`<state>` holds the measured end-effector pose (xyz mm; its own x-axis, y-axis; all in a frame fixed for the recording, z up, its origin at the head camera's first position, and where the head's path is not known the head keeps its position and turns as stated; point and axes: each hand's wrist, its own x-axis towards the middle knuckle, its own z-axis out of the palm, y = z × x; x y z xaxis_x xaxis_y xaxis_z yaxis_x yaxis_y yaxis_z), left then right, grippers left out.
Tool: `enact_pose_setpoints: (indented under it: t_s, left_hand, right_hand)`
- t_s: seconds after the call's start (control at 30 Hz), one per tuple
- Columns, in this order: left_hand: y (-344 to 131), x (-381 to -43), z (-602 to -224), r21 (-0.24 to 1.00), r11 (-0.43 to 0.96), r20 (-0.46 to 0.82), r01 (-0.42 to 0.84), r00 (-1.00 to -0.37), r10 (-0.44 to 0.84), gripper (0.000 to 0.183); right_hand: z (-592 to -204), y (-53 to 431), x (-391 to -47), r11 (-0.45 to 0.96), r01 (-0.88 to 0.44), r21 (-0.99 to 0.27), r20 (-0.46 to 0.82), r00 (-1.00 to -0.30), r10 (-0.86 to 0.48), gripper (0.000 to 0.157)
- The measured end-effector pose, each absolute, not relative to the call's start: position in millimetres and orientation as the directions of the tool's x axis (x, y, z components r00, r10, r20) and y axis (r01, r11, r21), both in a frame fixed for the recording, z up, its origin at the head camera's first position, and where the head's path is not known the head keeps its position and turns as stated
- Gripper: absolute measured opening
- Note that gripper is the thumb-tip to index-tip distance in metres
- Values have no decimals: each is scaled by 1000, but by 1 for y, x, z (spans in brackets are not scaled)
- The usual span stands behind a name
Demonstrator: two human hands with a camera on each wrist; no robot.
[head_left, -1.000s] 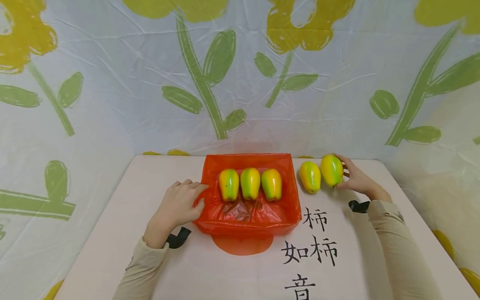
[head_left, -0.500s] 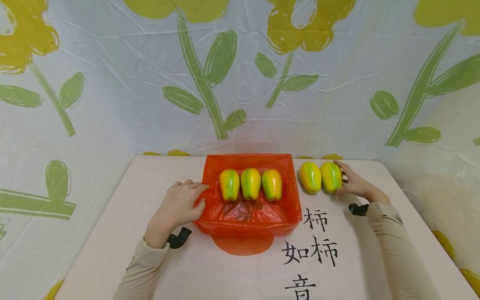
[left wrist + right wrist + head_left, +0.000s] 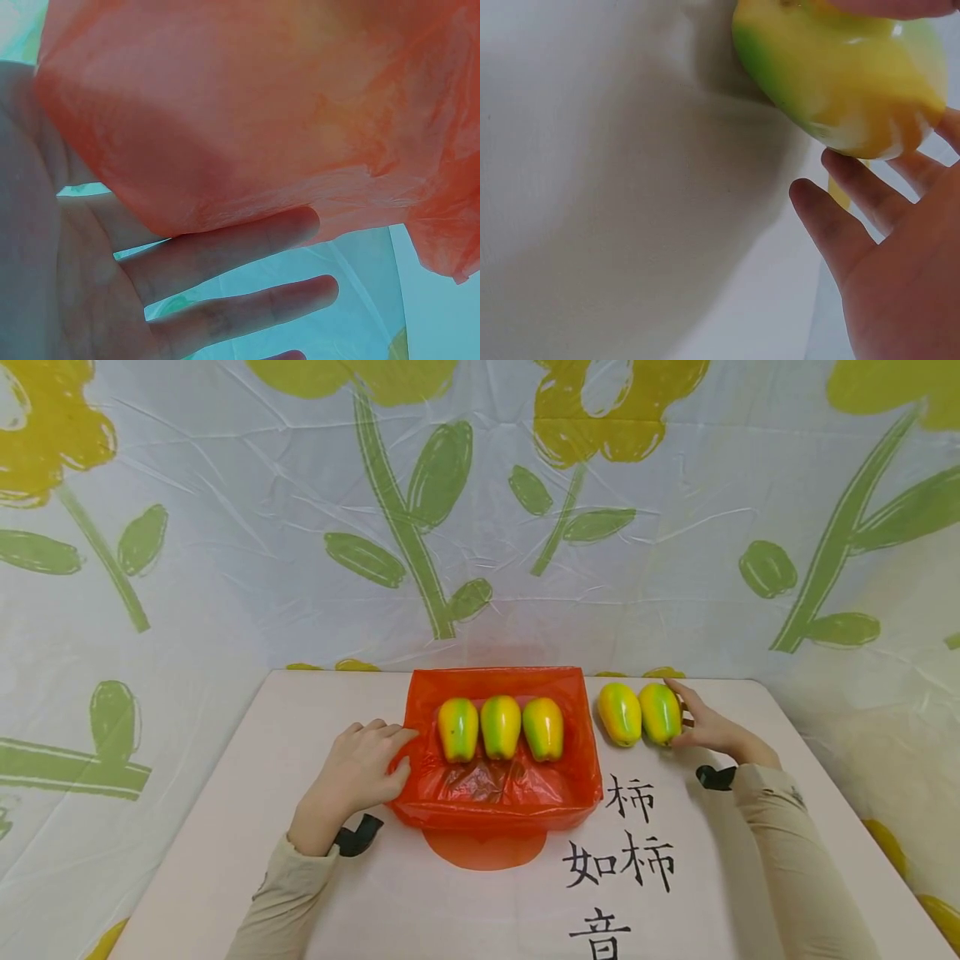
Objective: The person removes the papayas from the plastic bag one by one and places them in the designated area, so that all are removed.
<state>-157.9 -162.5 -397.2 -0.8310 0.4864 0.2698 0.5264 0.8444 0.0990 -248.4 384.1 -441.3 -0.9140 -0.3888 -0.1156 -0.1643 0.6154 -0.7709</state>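
A red plastic bag (image 3: pixel 495 817), standing open like a box, holds a row of three glossy yellow-green papayas (image 3: pixel 501 727). My left hand (image 3: pixel 360 768) is at its left wall; in the left wrist view several fingers (image 3: pixel 247 307) lie straight, some against the red plastic. At the table's back right, my right hand (image 3: pixel 716 731) holds another papaya (image 3: pixel 662 714) between thumb and fingers. That papaya (image 3: pixel 847 82) fills the top of the right wrist view, with two fingers extended below it. A further papaya (image 3: pixel 620 715) lies just left of the held one.
The pale table (image 3: pixel 420 918) has black Chinese characters (image 3: pixel 630 802) printed to the right of the bag. A rounded red flap (image 3: pixel 487 850) shows under the bag's front. Behind the table hangs a flower-patterned cloth (image 3: pixel 480 635).
My right hand has lowered its papaya slightly toward the viewer, level beside its neighbour. The left hand and the red bag have stayed put.
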Motion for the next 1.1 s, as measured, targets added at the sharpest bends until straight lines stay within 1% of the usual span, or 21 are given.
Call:
enact_pose_setpoints:
  t_s: [0.23,0.43,0.53,0.7,0.97,1.03,1.1]
  left_hand:
    - [-162,-158,-398,94,842,281,531,-825,489,37]
    - [-162,-158,-399,86,836,294,542,-816,498,37]
    - [-162,-158,-399,86,834,296,546,-813,501,37]
    - [-162,-158,-399,88,835,296,544,-814,499,37]
    - [-162,-158,-399,98,841,274,533,-826,492,38]
    - [-161,-158,-399,99,841,273,532,-827,491,38]
    - [-161,-157,-399,99,842,273,531,-828,490,38]
  right_hand:
    - [-438,385,-248,605,-175,-776,-103,-912,-396,114]
    - [-429,383,-245,631,-199,-750,-77,-921,-382,103]
    - [-425,383,-245,648,-223,-728,-49,-926,-374,98]
    - [-417,379,-244,650,-289,-703,32,-926,-377,94]
    - [-403,366,-246,673,-336,-659,76,-920,-385,89]
    - [-398,362,-247,661,-373,-651,111,-908,-403,86]
    - [-395,357,-248,640,-440,-629,171,-882,-439,81]
